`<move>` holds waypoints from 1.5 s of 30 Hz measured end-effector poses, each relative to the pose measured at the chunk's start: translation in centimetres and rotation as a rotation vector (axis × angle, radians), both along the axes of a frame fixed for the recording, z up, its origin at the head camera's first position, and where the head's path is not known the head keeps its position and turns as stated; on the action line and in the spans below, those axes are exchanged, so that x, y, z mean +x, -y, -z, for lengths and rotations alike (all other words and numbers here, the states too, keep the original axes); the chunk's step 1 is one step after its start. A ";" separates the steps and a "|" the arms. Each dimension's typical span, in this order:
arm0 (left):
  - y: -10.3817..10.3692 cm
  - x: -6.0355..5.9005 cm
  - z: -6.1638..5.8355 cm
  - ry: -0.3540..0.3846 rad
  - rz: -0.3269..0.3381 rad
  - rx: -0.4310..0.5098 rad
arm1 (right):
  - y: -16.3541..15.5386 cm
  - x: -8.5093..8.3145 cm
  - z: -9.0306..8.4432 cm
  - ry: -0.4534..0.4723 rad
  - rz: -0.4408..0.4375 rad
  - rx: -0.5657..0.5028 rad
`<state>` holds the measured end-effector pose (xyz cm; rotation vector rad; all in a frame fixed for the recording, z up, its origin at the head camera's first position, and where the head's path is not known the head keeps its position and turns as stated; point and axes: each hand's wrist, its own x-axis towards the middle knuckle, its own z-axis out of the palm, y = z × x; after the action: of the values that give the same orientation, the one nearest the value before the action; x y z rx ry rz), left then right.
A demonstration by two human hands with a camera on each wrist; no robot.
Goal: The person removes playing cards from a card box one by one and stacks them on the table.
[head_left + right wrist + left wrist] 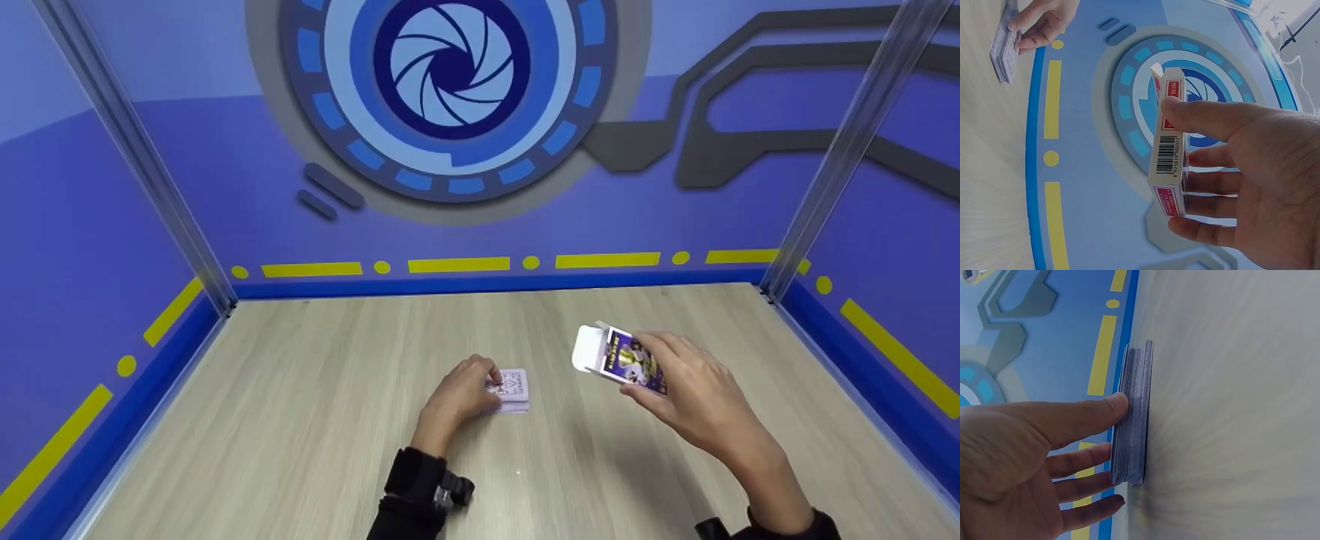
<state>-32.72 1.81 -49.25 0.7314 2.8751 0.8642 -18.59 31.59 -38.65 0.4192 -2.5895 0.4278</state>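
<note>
A deck of playing cards [515, 385] lies on the wooden tabletop near the middle, its top card printed with a pale pattern. My left hand [459, 391] grips the deck from its left side. In the left wrist view the thumb presses the side edge of the stacked cards [1135, 422], with the other fingers partly hidden behind. Over the table to the right, my right hand [701, 390] holds a small card box [634, 360] with a purple picture front, tilted, its white flap [589, 349] hanging open leftward. A barcode [1168, 154] shows on the box's side in the right wrist view.
The pale wood tabletop [300, 420] is bounded by a blue printed back wall [465, 244] and side panels with yellow dashes. Metal posts [142, 157] stand at both back corners. Each wrist carries a black strap, with a small camera mount [454, 489] on the left.
</note>
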 end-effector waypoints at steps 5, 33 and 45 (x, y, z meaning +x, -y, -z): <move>0.0 0.0 0.2 -0.006 0.017 0.001 | 0.1 0.0 0.0 0.010 0.007 -0.003; 0.4 0.5 -2.0 0.004 -0.033 0.077 | 0.1 0.0 0.0 0.039 0.009 -0.012; -1.2 2.9 -6.8 -0.275 -0.054 0.369 | 0.3 0.0 0.1 0.031 -0.003 -0.019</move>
<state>-29.78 3.01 -42.43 0.8656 3.0145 1.4326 -18.63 31.31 -38.79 0.4127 -2.6129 0.4629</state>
